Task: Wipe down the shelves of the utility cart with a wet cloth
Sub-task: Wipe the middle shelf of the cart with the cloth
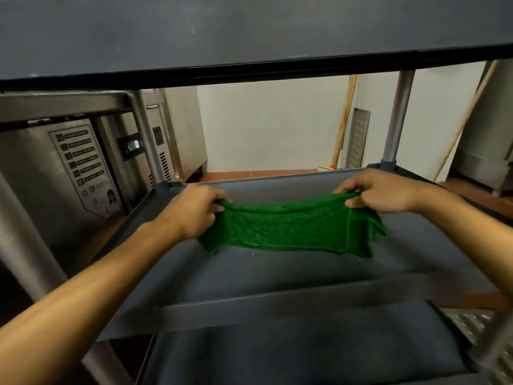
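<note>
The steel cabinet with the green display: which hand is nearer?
Left. The left hand holds the end of the cloth toward the steel cabinet; the right hand holds the far end.

above left hand (194,212) and right hand (380,193): top shelf (249,37) caps my headroom
beyond them: open gap between left post (147,145) and right post (398,118)
between them: cloth (291,226) stretched across
toward me: front rim (277,302) under my forearms

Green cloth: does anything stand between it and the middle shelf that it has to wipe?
Nothing visible does. The left hand and the right hand grip the green cloth by its upper edge, and it hangs right over the middle shelf, its lower edge at or near the grey surface.
</note>
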Available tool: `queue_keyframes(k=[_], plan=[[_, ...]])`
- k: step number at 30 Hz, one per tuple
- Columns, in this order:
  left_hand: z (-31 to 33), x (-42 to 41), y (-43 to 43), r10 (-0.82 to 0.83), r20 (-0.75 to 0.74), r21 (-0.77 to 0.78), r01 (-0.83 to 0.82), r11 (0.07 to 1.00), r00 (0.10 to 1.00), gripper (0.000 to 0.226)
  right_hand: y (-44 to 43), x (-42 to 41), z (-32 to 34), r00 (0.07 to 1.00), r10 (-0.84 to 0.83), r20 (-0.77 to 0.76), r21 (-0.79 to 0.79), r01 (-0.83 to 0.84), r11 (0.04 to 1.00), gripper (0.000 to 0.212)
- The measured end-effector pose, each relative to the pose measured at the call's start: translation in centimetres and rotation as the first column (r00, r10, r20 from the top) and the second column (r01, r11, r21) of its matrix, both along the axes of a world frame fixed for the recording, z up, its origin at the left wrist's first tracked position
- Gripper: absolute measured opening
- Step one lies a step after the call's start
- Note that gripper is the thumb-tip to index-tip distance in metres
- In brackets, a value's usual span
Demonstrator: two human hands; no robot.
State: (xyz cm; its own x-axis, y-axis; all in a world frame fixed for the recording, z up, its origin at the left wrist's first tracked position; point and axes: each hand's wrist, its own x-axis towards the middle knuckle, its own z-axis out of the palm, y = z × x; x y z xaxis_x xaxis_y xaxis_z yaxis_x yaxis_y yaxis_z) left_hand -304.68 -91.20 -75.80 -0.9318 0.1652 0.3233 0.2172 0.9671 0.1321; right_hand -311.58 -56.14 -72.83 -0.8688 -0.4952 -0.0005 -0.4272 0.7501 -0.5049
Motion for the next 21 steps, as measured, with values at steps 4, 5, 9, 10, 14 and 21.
queue_keyframes(k=[4, 5, 9, 10, 14, 21], plan=[[-0.2, -4.4, 2.1, 0.012, 0.002, 0.086, -0.012, 0.996, 1.000, 0.022, 1.5, -2.9, 0.3, 0.995, -0.079, -0.056, 0.035, 0.081, 0.996, 0.025], [-0.2, -5.4, 2.6, 0.013, 0.003, 0.100, -0.014, 0.995, 1.000, 0.022, 1.8, -3.7, 0.3, 0.991, -0.103, -0.085, 0.047, 0.107, 0.993, 0.026], [-0.5, -9.2, 3.8, 0.054, 0.003, 0.126, -0.054, 0.991, 0.999, 0.026, 2.5, -7.7, 0.2, 0.981, -0.147, -0.128, 0.043, 0.154, 0.987, 0.033], [-0.5, -10.1, 4.0, 0.061, -0.002, 0.111, -0.060, 0.992, 0.998, 0.027, 2.6, -8.7, 0.2, 0.980, -0.158, -0.123, 0.049, 0.165, 0.985, 0.034], [0.3, -14.7, 4.9, 0.032, -0.075, 0.142, -0.021, 0.990, 0.997, 0.030, 2.8, -13.4, 0.2, 0.957, -0.241, -0.159, 0.002, 0.245, 0.970, 0.036], [1.1, -21.7, 8.2, 0.127, -0.214, 0.165, -0.092, 0.982, 0.968, 0.038, 3.5, -20.0, -0.7, 0.797, -0.485, -0.361, -0.302, 0.392, 0.869, 0.042]])
